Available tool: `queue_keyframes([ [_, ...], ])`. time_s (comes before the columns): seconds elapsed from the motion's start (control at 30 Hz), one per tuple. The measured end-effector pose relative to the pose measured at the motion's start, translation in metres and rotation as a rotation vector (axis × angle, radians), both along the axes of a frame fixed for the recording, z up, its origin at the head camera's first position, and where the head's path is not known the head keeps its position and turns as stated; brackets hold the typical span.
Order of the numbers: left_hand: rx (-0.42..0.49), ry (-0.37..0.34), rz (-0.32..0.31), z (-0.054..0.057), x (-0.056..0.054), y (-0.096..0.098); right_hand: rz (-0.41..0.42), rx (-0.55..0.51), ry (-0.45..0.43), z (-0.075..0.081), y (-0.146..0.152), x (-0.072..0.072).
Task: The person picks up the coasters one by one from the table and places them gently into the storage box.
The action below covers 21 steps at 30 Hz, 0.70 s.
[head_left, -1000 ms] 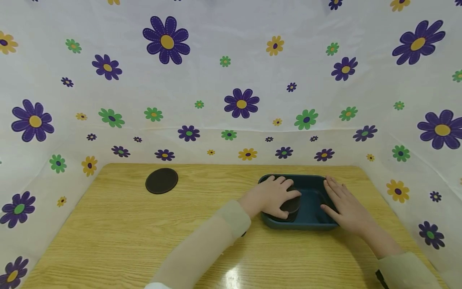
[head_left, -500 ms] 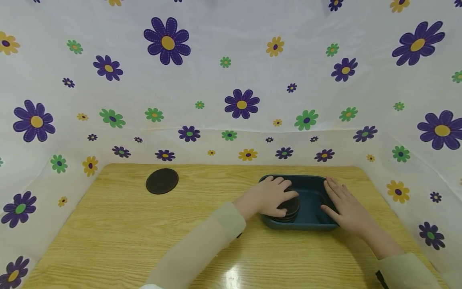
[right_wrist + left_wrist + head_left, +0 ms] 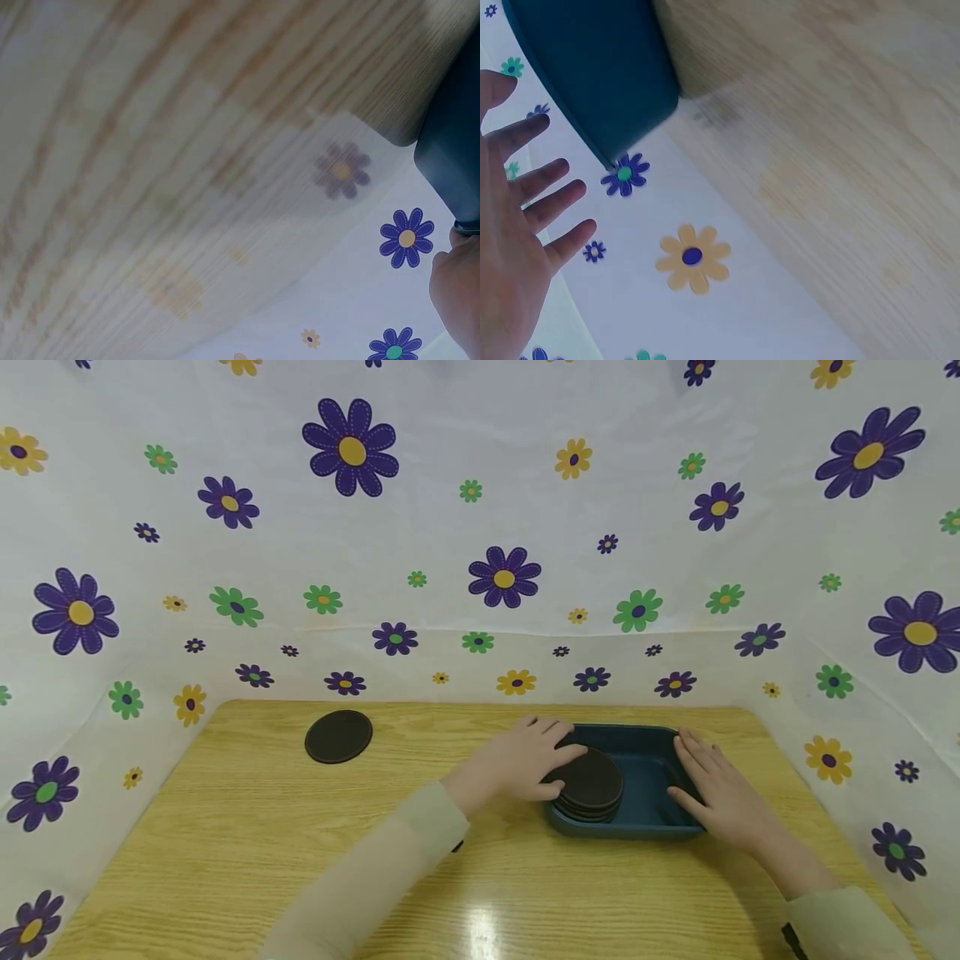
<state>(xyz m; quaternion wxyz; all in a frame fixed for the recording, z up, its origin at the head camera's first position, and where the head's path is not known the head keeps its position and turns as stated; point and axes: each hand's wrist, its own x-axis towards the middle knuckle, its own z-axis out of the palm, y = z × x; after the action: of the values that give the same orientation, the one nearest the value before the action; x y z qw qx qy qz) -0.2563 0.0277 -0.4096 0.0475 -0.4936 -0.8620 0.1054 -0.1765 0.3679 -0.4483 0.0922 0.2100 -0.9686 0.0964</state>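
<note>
A stack of several round black coasters (image 3: 588, 781) lies in the left part of a dark blue rectangular bin (image 3: 630, 832). My left hand (image 3: 521, 760) is over the bin's left edge, fingers spread and holding nothing; its thumb and forefinger overlap the stack's left side in the head view. In the left wrist view, the spread fingers (image 3: 536, 184) show beside the bin's outer wall (image 3: 604, 67). My right hand (image 3: 723, 793) rests with straight fingers along the bin's right rim. Only a small part of this hand (image 3: 457, 289) shows in the right wrist view.
One more black coaster (image 3: 339, 737) lies flat toward the back left of the wooden table (image 3: 247, 843). A white cloth (image 3: 420, 518) with printed flowers stands behind the table and along both sides.
My left hand has come off the coaster stack and shifted left to the bin's edge, leaving more of the stack visible. My right hand has stayed on the right rim.
</note>
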Motion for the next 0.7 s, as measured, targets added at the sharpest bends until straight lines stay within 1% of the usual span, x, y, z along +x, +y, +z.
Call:
queue_keyframes([
  [0.2, 0.062, -0.003, 0.021, -0.004, -0.008, -0.024, -0.007, 0.003, -0.011, -0.001, 0.001, 0.0],
  [0.37, 0.111, -0.042, 0.084, -0.006, -0.012, -0.046, -0.012, 0.004, -0.019, -0.001, 0.001, 0.0],
  [0.53, 0.164, -0.085, 0.15, -0.015, -0.015, -0.069, -0.01, 0.006, -0.01, -0.001, 0.0, 0.0],
  [0.7, 0.202, -0.11, 0.191, -0.027, -0.019, -0.094, -0.008, 0.009, -0.002, -0.001, 0.0, -0.001],
])
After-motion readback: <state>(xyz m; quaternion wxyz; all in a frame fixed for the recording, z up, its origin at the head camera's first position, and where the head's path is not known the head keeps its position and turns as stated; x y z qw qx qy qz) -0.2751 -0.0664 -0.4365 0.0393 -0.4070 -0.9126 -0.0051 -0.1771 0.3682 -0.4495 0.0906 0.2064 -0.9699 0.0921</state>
